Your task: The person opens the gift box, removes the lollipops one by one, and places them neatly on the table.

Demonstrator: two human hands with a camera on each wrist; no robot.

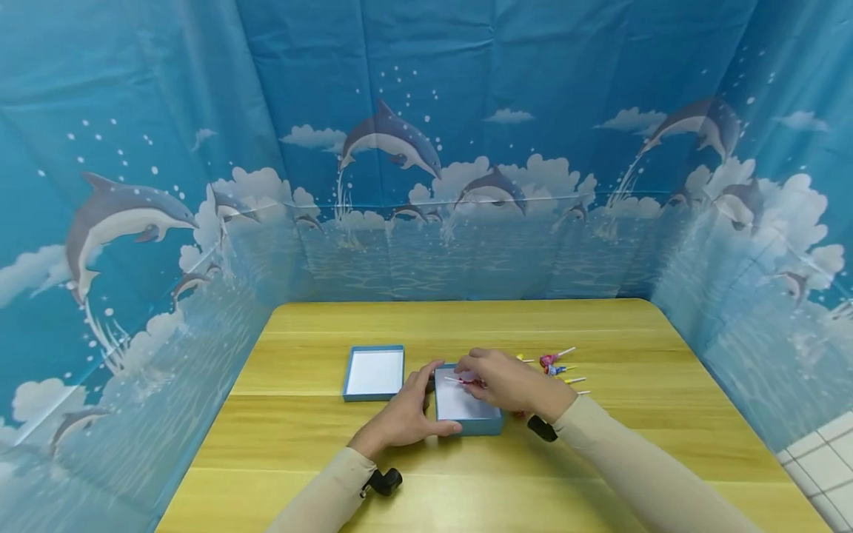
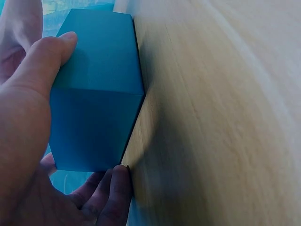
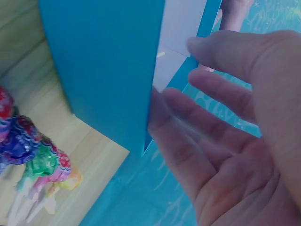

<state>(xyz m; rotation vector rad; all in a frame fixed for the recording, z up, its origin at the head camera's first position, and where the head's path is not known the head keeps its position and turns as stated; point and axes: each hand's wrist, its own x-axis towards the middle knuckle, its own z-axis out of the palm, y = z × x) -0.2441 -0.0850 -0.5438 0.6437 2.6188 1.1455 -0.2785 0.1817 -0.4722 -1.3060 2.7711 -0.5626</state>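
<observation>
A blue box [image 1: 481, 427] with a white inside stands uncovered on the table. My left hand [image 1: 405, 414] grips its left end, with the thumb [image 2: 66, 47] on the near wall and the other fingers round the far corner. Over the box's open top is my right hand [image 1: 509, 381], its fingers spread at the rim in the right wrist view. A red-wrapped lollipop [image 1: 474, 383] with a white stick shows by these fingertips in the head view. From the right wrist, the thumb and fingers look apart with nothing between them, and a bit of pale stick [image 3: 161, 54] shows inside the box.
Left of the box lies a blue lid [image 1: 375, 372], white inside facing up. Several wrapped lollipops [image 1: 549, 361] lie in a group to the right, partly behind my right hand. Dolphin-print curtains [image 1: 426, 252] hang along the back and sides of the wooden table [image 1: 300, 429].
</observation>
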